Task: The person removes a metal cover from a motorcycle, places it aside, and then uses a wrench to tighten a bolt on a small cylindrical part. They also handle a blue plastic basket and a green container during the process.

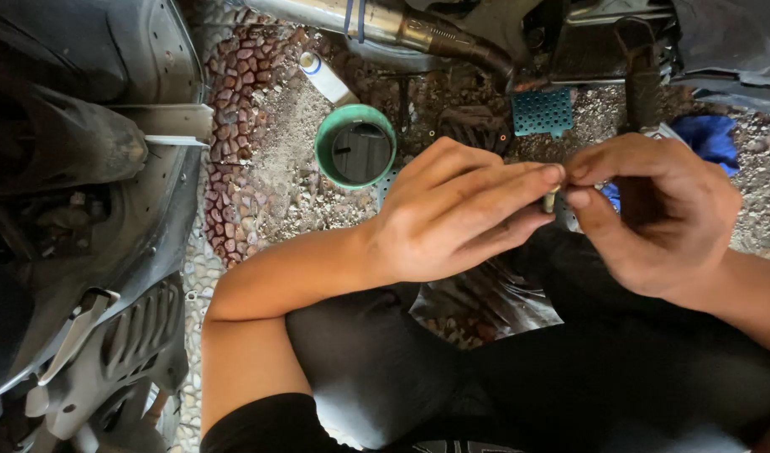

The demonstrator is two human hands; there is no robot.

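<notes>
Both hands meet above the lap: the left hand and right hand pinch a small metal part between their fingertips, possibly a bolt or fitting, too small to tell. Steady fingertip pressure and slow turning suit it, keeping it over the lap, clear of the gravel ground and green cup.

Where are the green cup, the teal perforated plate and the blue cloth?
Green cup [328,134], head view, on its left rim.
Teal perforated plate [542,111], head view, its middle.
Blue cloth [709,137], head view, its middle.
</notes>
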